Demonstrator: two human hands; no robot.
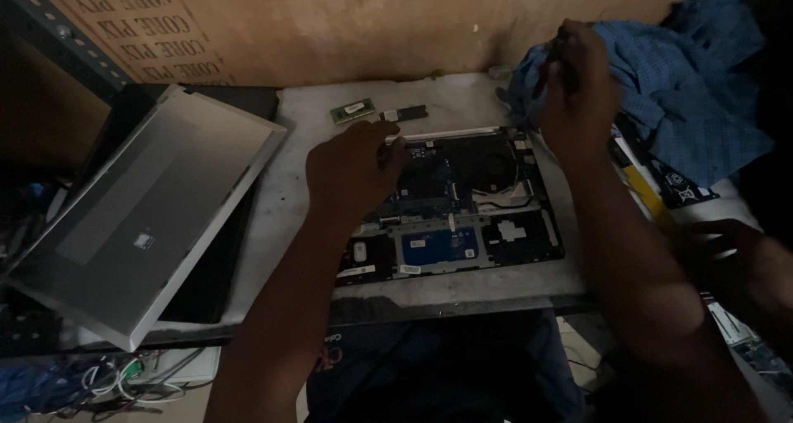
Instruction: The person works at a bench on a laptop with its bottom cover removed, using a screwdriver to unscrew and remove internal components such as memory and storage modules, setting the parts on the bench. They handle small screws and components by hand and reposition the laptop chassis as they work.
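Lying on a pale worktop (462, 284) under a brown wall (372, 18): opened laptop (462, 208), hands' grip unclear.

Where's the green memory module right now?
In the head view, the green memory module lies on the table beyond the opened laptop base, left of a dark stick module.

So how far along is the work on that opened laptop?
The laptop lies open with its insides bare, and a silver cover panel sits aside at the left. Two small memory modules lie on the table behind it. The left hand rests on the board; the right hand holds a thin tool near the blue cloth. Everything remains unassembled.
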